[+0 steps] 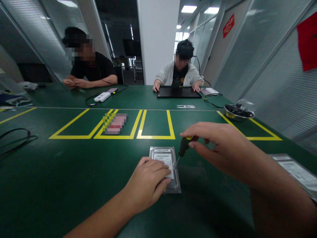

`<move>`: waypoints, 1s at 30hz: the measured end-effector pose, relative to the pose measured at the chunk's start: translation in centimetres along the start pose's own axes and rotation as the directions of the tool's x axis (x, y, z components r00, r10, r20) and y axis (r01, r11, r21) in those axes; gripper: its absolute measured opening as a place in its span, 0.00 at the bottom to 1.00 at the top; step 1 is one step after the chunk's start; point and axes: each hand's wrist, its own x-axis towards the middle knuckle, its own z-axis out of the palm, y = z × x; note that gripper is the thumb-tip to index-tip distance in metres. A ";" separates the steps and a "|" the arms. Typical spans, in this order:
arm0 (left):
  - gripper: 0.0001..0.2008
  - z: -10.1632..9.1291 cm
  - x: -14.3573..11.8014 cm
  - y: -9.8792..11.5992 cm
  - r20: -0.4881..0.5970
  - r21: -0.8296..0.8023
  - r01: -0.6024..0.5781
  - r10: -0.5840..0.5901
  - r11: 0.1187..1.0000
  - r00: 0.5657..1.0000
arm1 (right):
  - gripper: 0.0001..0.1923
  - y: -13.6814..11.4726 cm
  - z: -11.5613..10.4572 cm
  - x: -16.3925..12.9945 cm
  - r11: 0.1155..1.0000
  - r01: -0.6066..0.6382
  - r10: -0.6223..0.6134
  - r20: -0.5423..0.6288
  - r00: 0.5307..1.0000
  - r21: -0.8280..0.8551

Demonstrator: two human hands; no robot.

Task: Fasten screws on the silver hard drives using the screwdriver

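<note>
On the green table (61,185) the hard drive (163,155) lies flat just before me, pinned under my left hand (148,181), fingers spread open on its label. My right hand (213,142) grips the screwdriver (183,146); its tip seems seated at the drive's right edge, so I should keep it upright and press firmly.

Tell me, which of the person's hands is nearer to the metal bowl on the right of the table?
Right. The right hand, its grip on a screwdriver, is between the hard drive and the metal bowl. The left hand rests on the drive, farther from the bowl.
</note>
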 end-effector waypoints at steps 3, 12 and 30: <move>0.08 0.0 0.0 0.1 -0.001 0.000 0.001 -0.001 1.000 1.000 | 0.07 -0.2 0.0 0.2 0.999 -0.022 0.023 0.022 0.999 -0.025; 0.07 -0.1 0.0 0.1 -0.001 0.003 -0.003 0.003 1.000 1.000 | 0.06 -0.9 0.8 0.8 1.000 -0.022 0.022 0.039 0.999 0.011; 0.11 -0.1 0.1 0.1 0.008 0.000 0.001 -0.001 1.000 1.000 | 0.07 -0.9 0.6 0.7 1.000 0.003 -0.003 -0.018 1.000 0.005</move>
